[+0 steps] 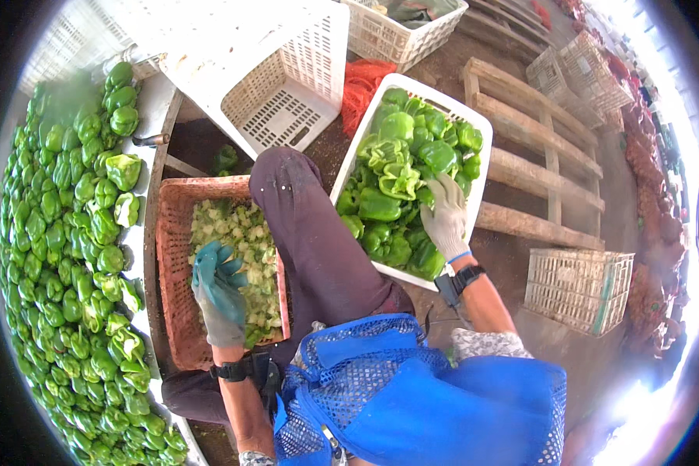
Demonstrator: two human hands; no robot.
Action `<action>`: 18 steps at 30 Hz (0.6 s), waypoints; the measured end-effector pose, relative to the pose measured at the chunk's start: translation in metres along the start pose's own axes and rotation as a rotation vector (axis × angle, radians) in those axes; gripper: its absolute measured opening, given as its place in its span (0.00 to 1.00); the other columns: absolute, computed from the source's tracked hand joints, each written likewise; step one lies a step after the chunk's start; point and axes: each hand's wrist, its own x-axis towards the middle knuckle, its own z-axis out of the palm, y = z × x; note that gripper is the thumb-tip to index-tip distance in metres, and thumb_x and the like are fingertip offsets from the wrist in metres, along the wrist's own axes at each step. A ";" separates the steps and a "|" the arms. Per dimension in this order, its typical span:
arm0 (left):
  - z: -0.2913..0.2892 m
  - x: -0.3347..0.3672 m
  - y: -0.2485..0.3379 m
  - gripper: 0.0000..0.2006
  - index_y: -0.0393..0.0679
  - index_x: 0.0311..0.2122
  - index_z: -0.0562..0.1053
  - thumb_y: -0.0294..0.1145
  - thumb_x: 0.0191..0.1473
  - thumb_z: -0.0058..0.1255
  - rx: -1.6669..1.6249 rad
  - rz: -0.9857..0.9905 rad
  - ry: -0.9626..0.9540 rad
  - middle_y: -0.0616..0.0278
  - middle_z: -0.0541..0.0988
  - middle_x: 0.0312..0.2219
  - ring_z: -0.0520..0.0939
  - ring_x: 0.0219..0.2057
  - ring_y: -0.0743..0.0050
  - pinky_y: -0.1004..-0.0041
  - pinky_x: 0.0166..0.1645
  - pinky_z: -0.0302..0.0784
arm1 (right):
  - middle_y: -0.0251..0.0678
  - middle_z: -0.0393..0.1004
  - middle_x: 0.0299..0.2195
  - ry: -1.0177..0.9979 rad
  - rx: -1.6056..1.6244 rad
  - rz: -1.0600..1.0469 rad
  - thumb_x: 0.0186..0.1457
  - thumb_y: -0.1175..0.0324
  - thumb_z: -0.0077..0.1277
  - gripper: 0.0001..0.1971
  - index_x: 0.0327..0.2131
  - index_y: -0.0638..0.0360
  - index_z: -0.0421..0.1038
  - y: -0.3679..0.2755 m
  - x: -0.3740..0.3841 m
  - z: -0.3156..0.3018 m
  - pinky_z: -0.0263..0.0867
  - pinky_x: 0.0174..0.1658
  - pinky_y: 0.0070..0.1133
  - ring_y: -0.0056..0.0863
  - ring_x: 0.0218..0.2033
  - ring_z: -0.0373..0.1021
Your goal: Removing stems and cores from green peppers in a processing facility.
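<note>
My left hand (219,291), in a glove with a teal-coated palm and fingers, hangs over a reddish plastic basket (180,342). Its fingers are loosely bent and apart, and I see nothing between them. Pale green pepper cores and scraps (258,245) fill that basket beneath the hand. My right hand (446,213), in a whitish glove, lies on the green bell peppers (396,126) heaped in a white crate (483,155). Its fingers stretch forward over the peppers; the fingertips touch them, and the palm side is hidden. Some peppers there look cut open at the top.
A large heap of green bell peppers (62,256) covers the table at left, with a short handled tool (151,140) at its edge. A white crate lies tipped (330,70) ahead, near red netting (363,85). Wooden pallets (536,167) and another crate (579,287) stand right.
</note>
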 end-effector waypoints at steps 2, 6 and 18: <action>-0.006 0.001 0.000 0.17 0.44 0.51 0.74 0.43 0.64 0.48 0.000 -0.037 0.053 0.64 0.79 0.39 0.80 0.34 0.76 0.77 0.33 0.74 | 0.41 0.64 0.58 -0.134 0.000 -0.158 0.40 0.77 0.59 0.31 0.53 0.52 0.68 -0.017 0.024 0.005 0.62 0.59 0.37 0.43 0.60 0.62; -0.016 0.006 -0.007 0.16 0.44 0.51 0.74 0.42 0.64 0.48 -0.001 -0.057 0.048 0.64 0.79 0.40 0.81 0.34 0.75 0.75 0.33 0.75 | 0.38 0.69 0.50 -0.234 -0.023 -0.286 0.37 0.76 0.61 0.31 0.51 0.51 0.69 -0.015 0.047 0.024 0.65 0.56 0.35 0.40 0.55 0.65; -0.036 0.009 -0.027 0.17 0.45 0.52 0.73 0.41 0.63 0.48 0.045 -0.045 0.059 0.62 0.80 0.40 0.82 0.33 0.72 0.74 0.31 0.76 | 0.38 0.76 0.35 -0.604 1.004 0.881 0.53 0.67 0.56 0.15 0.43 0.63 0.74 -0.059 0.073 0.025 0.76 0.35 0.24 0.30 0.32 0.76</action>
